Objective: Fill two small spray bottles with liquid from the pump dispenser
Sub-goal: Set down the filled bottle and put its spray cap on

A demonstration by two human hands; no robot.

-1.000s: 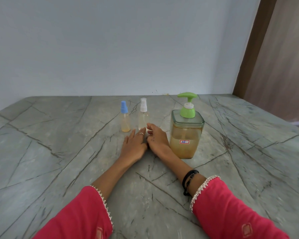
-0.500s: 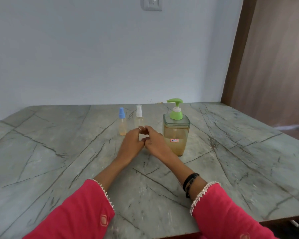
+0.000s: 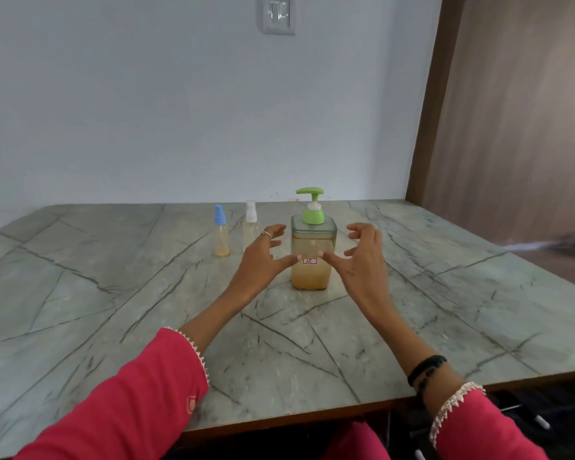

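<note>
Parted since before, both hands (image 3: 312, 260) hover spread, flanking pump dispenser (image 3: 311, 260).

place: looking like a home room
surface: grey marble-pattern table (image 3: 113, 293) sitting against the wall
wall: plain pale blue wall (image 3: 146, 111) carrying a light switch plate (image 3: 278, 14)
right side: brown wooden door (image 3: 518, 111) standing alongside
</note>
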